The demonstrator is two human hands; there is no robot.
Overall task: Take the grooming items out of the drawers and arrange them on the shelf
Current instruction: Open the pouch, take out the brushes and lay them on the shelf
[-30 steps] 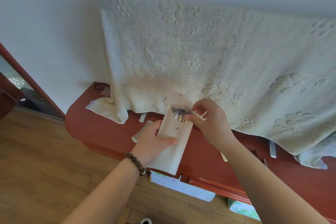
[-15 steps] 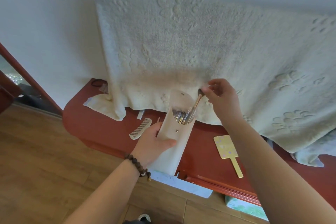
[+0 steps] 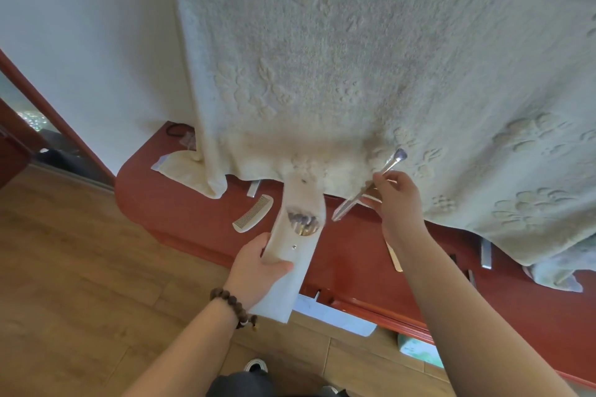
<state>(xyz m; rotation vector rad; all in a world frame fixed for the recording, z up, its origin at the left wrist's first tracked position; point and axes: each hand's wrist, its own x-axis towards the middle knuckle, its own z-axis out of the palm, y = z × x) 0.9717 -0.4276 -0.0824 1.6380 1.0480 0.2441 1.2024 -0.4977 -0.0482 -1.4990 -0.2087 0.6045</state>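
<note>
One brush (image 3: 371,185) was clear of the pouch (image 3: 292,255), pinched in the right hand (image 3: 395,200); half a second earlier its tip was still inside. The left hand (image 3: 258,267) gripped the pouch below and left of the right hand, over the shelf (image 3: 193,216) edge. More brushes (image 3: 303,222) remained inside, blurred. A comb (image 3: 253,213) lay left of the pouch. No writing was legible. The right forearm hid most of a handled item on the shelf.

Left hand (image 3: 258,264) grips cream pouch (image 3: 292,255) of brushes; right hand (image 3: 395,200) pinches makeup brush (image 3: 371,185) above red shelf (image 3: 193,213).
</note>
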